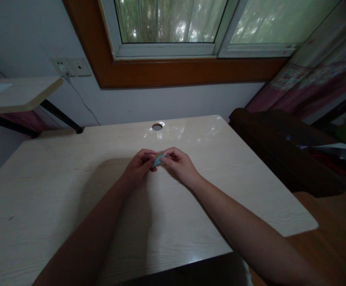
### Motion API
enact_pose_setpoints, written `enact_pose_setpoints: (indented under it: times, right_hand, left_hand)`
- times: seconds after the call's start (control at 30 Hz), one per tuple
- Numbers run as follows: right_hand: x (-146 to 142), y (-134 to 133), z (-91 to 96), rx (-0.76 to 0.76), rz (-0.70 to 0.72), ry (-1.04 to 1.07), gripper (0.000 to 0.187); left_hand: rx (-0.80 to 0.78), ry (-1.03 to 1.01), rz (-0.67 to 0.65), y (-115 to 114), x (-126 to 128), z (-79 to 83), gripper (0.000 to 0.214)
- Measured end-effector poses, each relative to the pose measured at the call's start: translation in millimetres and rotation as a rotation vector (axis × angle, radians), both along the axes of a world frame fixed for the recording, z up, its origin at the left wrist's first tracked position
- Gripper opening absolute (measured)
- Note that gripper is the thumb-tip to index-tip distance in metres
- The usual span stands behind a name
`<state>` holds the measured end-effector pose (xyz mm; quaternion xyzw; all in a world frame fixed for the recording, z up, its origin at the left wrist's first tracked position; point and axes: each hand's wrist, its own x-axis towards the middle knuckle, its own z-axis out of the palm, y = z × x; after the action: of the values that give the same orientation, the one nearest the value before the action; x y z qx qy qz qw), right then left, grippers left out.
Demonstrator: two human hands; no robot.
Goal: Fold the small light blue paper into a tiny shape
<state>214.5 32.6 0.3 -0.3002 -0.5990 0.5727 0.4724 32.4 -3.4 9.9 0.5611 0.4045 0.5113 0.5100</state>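
A small light-blue folded piece, perhaps paper [158, 160], is pinched between both my hands over the middle of a pale wooden desk [56, 190]. My left hand [139, 166] has its fingers curled round the piece's left end. My right hand [179, 163] grips the right end with thumb and fingertips. Both forearms reach in from the bottom edge. Most of the blue piece is hidden by my fingers.
A round cable hole [157, 126] sits near the desk's far edge. A side shelf [18, 93] stands at the left below a wall socket [70, 66]. A dark wooden piece of furniture [283, 147] lies to the right, with a window [173, 24] and curtain [319, 75] behind.
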Motion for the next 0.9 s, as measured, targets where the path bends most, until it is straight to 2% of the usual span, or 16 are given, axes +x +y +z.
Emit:
enact_pose_setpoints:
  times: [0.17,0.37,0.57,0.63,0.73,0.83,0.9]
  right_hand:
    - [-2,2,-0.4,-0.049,-0.080,0.025,0.028]
    - [-3,1,2.9,-0.083,-0.028,0.069,0.027]
    - [-2,-1,3.9,-0.042,-0.033,0.122,0.029]
    - [0,-2,4.5,0.026,-0.048,0.084,0.026]
    - [5,-3,7.0,0.232,-0.060,-0.083,0.019]
    - [8,-1,8.9,0.443,-0.014,-0.193,0.014]
    - [9,2,8.5,0.513,0.024,-0.219,0.013]
  left_hand:
    - [-0.042,0.080,0.040,0,0,-0.4,0.031]
    - [-0.105,0.162,0.013,1,1,-3.0,0.027]
    - [-0.147,0.105,0.043,0,0,1.8,0.025]
    - [-0.148,0.089,0.046,-1,0,2.1,0.024]
    - [-0.148,0.084,0.043,-1,-1,1.6,0.023]
    - [-0.157,0.083,0.034,-1,-2,0.8,0.023]
    - [-0.166,0.086,0.026,-1,-2,0.4,0.024]
